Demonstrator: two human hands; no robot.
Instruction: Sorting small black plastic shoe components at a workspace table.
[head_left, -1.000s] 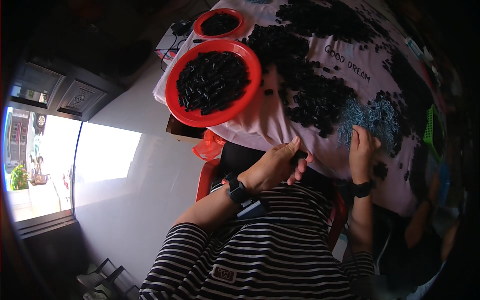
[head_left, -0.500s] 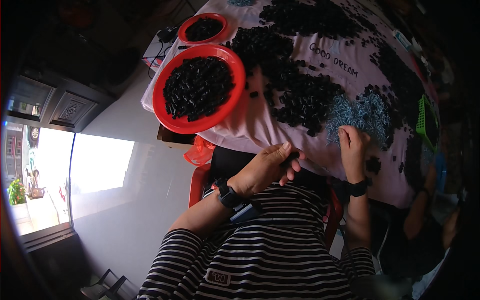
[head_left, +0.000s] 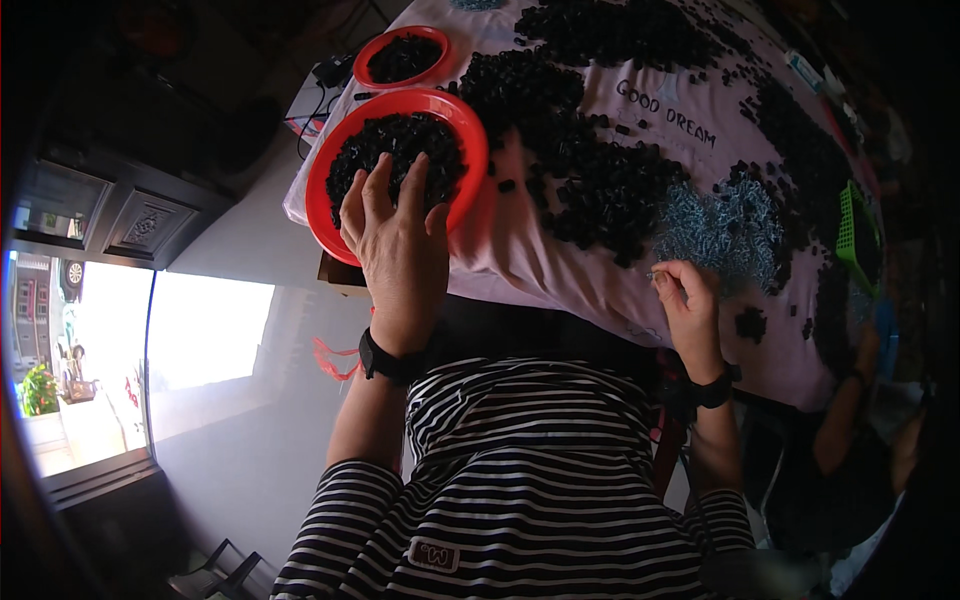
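My left hand reaches over a large red plastic bowl heaped with small black plastic pieces. Its fingers are spread, with the tips over the heap. Whether they touch the pieces I cannot tell. On the right, my right hand is closed in a pinch beside a tangled pile of thin blue-grey metal pieces. A tiny piece shows between thumb and forefinger, too small to make out its exact kind.
More black pieces lie in large heaps on the pink cloth. Behind the large bowl stands a smaller red bowl. A green plastic basket is at the right, near another person's arm.
My left hand has gone from the middle over to the large red bowl and opened; the dark piece in it is gone. My right hand has drawn slightly back from the metal pile.
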